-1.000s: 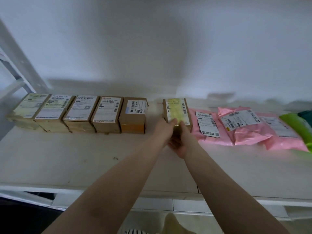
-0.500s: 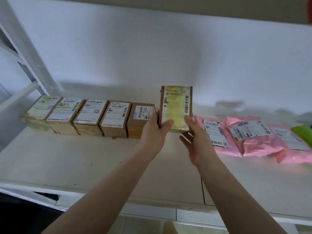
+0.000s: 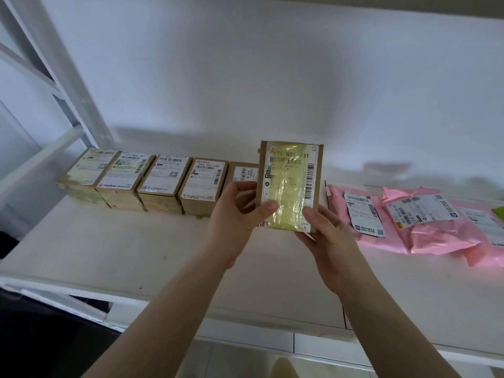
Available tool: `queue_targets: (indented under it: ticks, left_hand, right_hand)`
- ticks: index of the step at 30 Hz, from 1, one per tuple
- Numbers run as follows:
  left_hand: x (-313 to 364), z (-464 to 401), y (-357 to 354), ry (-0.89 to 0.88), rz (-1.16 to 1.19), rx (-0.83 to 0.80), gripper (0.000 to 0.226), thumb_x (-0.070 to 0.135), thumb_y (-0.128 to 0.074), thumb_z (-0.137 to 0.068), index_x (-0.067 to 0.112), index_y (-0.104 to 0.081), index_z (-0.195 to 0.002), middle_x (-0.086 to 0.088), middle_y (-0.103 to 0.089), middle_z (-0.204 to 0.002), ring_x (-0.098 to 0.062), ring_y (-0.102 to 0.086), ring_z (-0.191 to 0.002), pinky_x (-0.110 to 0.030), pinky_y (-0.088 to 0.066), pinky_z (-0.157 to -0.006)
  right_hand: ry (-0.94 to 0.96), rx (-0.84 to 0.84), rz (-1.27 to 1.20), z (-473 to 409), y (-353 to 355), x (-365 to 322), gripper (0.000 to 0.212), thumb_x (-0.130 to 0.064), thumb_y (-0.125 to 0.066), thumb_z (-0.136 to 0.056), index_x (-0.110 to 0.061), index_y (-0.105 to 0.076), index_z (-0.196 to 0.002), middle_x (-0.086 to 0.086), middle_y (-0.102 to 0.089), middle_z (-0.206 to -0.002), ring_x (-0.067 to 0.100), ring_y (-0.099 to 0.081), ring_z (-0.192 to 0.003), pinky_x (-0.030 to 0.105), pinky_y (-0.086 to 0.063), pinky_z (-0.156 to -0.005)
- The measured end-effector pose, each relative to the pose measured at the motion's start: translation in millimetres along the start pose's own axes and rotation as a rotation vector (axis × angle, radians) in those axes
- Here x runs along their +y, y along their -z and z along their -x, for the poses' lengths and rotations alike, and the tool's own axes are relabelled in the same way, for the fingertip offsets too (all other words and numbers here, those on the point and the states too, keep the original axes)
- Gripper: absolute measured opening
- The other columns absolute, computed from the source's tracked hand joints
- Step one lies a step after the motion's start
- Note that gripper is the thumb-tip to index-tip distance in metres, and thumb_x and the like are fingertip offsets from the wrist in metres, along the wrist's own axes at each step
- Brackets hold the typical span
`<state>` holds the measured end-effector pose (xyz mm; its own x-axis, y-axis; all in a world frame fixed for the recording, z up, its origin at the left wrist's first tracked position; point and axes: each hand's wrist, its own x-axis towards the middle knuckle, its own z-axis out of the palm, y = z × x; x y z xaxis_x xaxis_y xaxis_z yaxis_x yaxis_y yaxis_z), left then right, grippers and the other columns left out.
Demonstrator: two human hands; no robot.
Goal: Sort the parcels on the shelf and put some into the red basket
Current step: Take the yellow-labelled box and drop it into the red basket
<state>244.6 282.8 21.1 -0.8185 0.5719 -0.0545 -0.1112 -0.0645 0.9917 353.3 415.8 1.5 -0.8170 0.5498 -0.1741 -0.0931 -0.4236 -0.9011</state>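
Head view: a flat brown cardboard parcel [image 3: 289, 186], its label under glossy yellowish tape, stands upright in the air above the white shelf board [image 3: 109, 249], label facing the camera. The left hand [image 3: 234, 219] grips its lower left edge, thumb curled onto the label; the right hand [image 3: 324, 241] pinches the lower right corner, thumb on the front and fingers behind. Left of it, five brown cardboard boxes [image 3: 161, 181] with white printed labels lie flat in a tight row, sides touching; the fifth is partly hidden by the held parcel. To the right, soft pink plastic mailer bags [image 3: 425, 227], wrinkled and labelled, overlap one another on the board. A green bag's edge [image 3: 499, 212] shows at the far right.
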Motion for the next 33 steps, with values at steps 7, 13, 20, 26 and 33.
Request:
queue_targets:
  ticks: [7,13,20,26,33]
  left_hand:
    - [-0.3,10.2,2.8,-0.015,-0.01,0.011,0.041,0.017,-0.079,-0.075,0.021,-0.055,-0.108,0.001,-0.073,-0.105,-0.01,-0.072,-0.092,-0.017,-0.054,-0.068]
    - [-4.9,20.3,0.5,-0.005,-0.027,-0.018,0.053,0.017,-0.08,-0.077,0.014,-0.054,-0.123,0.0,-0.072,-0.112,-0.012,-0.07,-0.1,-0.023,-0.057,-0.077]
    - [-9.7,38.6,-18.6,-0.004,-0.089,-0.269,0.051,0.017,-0.076,-0.08,0.014,-0.058,-0.128,0.001,-0.071,-0.115,-0.012,-0.07,-0.101,-0.02,-0.057,-0.075]
    - [-33.0,75.7,-57.2,0.064,-0.141,-0.538,0.031,0.015,-0.075,-0.081,0.028,-0.062,-0.105,0.005,-0.073,-0.109,-0.007,-0.071,-0.094,-0.013,-0.053,-0.066]
    - [-68.8,152.1,-144.8,0.106,-0.235,-0.839,0.048,0.016,-0.076,-0.08,0.01,-0.06,-0.125,-0.001,-0.073,-0.112,-0.013,-0.071,-0.098,-0.02,-0.055,-0.072]
  right_hand:
    - [-0.011,-0.003,0.064,7.4,-5.4,1.6,0.056,-0.028,-0.076,-0.07,-0.013,-0.064,-0.123,0.001,-0.074,-0.114,0.014,-0.07,-0.105,0.036,-0.048,-0.102]
    - [0.0,0.04,0.125,23.8,-3.2,5.2,0.051,-0.034,-0.073,-0.072,-0.02,-0.065,-0.12,-0.005,-0.075,-0.113,0.01,-0.069,-0.106,0.035,-0.045,-0.102]
    - [0.037,0.274,0.141,83.3,10.3,11.8,0.044,-0.036,-0.077,-0.074,-0.022,-0.068,-0.114,-0.003,-0.076,-0.108,0.013,-0.07,-0.104,0.034,-0.047,-0.098]
    - [0.041,0.539,0.071,159.3,42.8,35.3,0.053,-0.04,-0.071,-0.073,-0.016,-0.066,-0.121,-0.002,-0.076,-0.104,0.015,-0.069,-0.101,0.035,-0.047,-0.101]
    - [0.065,0.817,-0.065,268.7,116.4,55.8,0.057,-0.039,-0.074,-0.07,-0.013,-0.065,-0.12,0.0,-0.074,-0.101,0.02,-0.067,-0.102,0.042,-0.045,-0.107]
